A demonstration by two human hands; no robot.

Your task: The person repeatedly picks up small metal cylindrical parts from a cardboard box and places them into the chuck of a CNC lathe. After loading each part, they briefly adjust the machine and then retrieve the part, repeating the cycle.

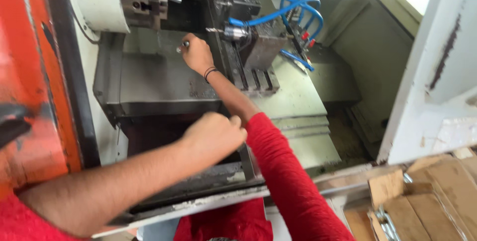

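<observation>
Nearest to the camera, the left hand [214, 134] is closed into a loose fist above the front edge of the lathe bed [198, 184]; if sth. is inside the grip, I cannot tell. Its forearm comes in from the lower left.

At lower right, cardboard boxes [422, 201] stand outside the machine, w/ some shiny metal rings [385, 221] lying between them.

Further in, the right arm in a red sleeve [283, 171] reaches deep into the machine. A dark band [209, 72] sits on the wrist. The right hand [197, 52] has its fingers pinched closed on a small metal part [182, 48], bright and roundish; details are too small to see. The part is in the air, below and a bit right of the chuck [146, 5], and left of the tool block [251, 37].

Farthest, blue air hoses [278, 2] curve above the tool block, approx. toward the back wall. An orange machine door [30, 72] frames the left side.
</observation>
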